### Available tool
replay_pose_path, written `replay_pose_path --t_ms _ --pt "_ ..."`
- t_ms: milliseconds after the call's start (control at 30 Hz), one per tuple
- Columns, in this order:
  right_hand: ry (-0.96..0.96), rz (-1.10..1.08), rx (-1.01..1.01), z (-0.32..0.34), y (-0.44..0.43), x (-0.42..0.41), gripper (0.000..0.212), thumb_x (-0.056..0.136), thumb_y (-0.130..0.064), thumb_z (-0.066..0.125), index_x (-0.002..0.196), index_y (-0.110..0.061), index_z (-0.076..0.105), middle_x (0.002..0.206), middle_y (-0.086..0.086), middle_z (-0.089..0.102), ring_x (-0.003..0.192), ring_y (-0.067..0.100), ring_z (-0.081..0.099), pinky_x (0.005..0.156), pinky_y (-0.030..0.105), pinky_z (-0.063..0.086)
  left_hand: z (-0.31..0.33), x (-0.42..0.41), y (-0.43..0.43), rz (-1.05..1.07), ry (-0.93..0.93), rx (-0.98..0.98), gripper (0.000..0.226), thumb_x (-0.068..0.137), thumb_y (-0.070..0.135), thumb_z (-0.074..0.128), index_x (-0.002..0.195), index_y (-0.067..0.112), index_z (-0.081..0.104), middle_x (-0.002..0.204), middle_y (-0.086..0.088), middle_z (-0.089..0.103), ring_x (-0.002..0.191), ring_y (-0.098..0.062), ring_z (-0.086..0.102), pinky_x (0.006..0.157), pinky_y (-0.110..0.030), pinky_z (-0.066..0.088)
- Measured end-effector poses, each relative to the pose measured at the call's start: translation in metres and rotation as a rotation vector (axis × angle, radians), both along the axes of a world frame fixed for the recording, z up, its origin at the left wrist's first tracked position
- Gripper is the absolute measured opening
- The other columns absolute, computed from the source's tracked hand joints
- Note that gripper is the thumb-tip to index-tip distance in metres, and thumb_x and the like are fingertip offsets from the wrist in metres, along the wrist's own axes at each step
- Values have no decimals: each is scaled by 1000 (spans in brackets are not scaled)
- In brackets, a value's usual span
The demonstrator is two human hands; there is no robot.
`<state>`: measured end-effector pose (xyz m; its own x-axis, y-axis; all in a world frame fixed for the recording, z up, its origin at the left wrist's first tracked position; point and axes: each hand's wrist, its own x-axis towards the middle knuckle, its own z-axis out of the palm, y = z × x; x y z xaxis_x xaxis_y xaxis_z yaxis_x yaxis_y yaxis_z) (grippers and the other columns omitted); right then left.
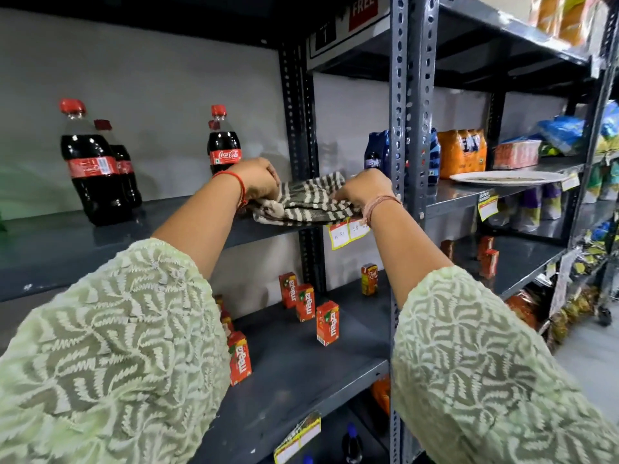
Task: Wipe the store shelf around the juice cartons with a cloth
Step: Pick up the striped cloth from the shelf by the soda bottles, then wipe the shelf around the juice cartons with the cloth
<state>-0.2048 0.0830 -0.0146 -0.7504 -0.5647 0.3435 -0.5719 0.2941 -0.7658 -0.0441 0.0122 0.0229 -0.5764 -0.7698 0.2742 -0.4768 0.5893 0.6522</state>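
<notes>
Both hands grip the striped cloth, left hand and right hand at its ends, stretched lengthwise along the shelf edge above the cartons.

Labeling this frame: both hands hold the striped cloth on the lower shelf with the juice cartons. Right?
Not quite. The left hand and right hand do both hold the striped cloth, but the head view shows it on the upper shelf, beside the cola bottles. The juice cartons stand on the shelf below.
</notes>
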Motion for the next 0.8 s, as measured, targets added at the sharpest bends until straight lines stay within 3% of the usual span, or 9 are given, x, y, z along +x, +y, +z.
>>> replay_pose_path --t_ms 100,167,233,367,500,567,633,700,800 --pt "-173 56 -325 -14 15 19 14 71 -15 75 73 -13 62 98 15 69 104 30 64 82 34 53 -13 21 10 -166 371 117 39 70 -19 50 64 19 52 75 -5 50 53 -12 52 31 -11 41" --pt "-354 138 -560 -22 30 40 31 67 0 75 58 -17 51 78 8 63 84 26 67 77 36 56 -22 44 20 -252 568 154 43 67 -22 52 69 21 57 77 -3 54 60 -13 52 42 -16 47" --pt "-420 245 -633 -33 43 65 37 66 1 77 60 -19 46 72 4 57 70 19 56 64 30 50 -35 75 32 -268 656 140 44 67 -18 55 78 24 61 78 0 60 56 -11 56 47 -19 48" --pt "-573 482 -736 -66 54 125 39 63 0 79 60 -19 45 78 18 51 77 25 50 71 39 44 -76 154 57 -225 738 180 27 77 5 58 89 28 67 81 5 70 61 -8 61 50 -21 47" --pt "-543 635 -658 -118 52 197 40 67 -4 79 62 -22 43 60 1 40 58 11 38 59 25 37 -143 243 72 -18 882 270 27 79 8 53 91 25 71 84 1 69 75 -15 56 59 -24 49" --pt "-524 717 -543 -142 46 234 41 68 -2 78 65 -22 42 59 -3 41 52 2 39 52 11 38 -176 286 80 124 870 262 35 70 4 57 93 25 71 101 6 70 106 -22 58 93 -37 48" --pt "-562 801 -415 -164 33 267 40 68 1 77 70 -21 43 65 -4 50 57 2 50 48 5 43 -204 323 87 249 849 268 40 67 0 57 89 31 72 111 9 64 124 -26 47 109 -46 32" --pt "-599 885 -287 -183 17 306 38 69 3 75 76 -18 45 71 -5 55 59 2 58 49 4 46 -229 358 92 374 845 260 47 70 -6 55 87 35 71 111 9 63 125 -24 45 108 -43 34" --pt "-592 964 -164 -209 -6 357 44 70 8 73 77 -23 43 77 -1 60 68 8 64 64 21 55 -252 398 96 536 838 226 51 76 -16 48 104 24 63 123 0 55 120 -14 47 87 -15 44"
